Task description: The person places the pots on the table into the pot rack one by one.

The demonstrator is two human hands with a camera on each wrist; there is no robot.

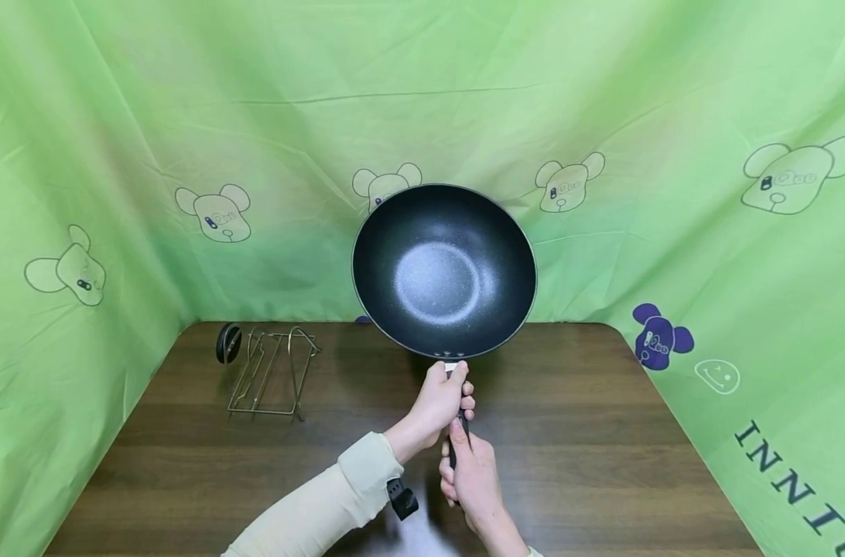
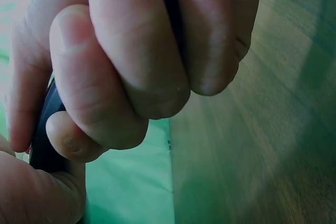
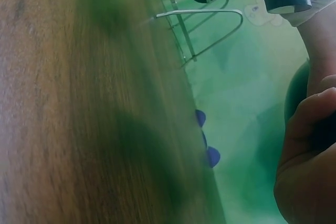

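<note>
A black wok point(image 1: 443, 271) is held up over the table, its speckled inside facing the head camera. Both hands are on its long black handle point(image 1: 453, 455). Closest to the pan, my left hand point(image 1: 432, 402) grips the handle with the thumb lying along it. My right hand point(image 1: 474, 473) grips farther down, towards the handle's end. In the left wrist view, curled fingers point(image 2: 139, 51) wrap the dark handle. From the right wrist, part of a hand point(image 3: 307, 166) and a sliver of the wok's outside point(image 3: 297, 90) appear at the right edge.
A wire rack point(image 1: 272, 379) stands on the brown wooden table point(image 1: 590, 464) at the back left. Beside it is a small round black thing point(image 1: 228, 343) with a bar across it. Green printed curtains point(image 1: 311, 100) enclose the table's back and sides.
</note>
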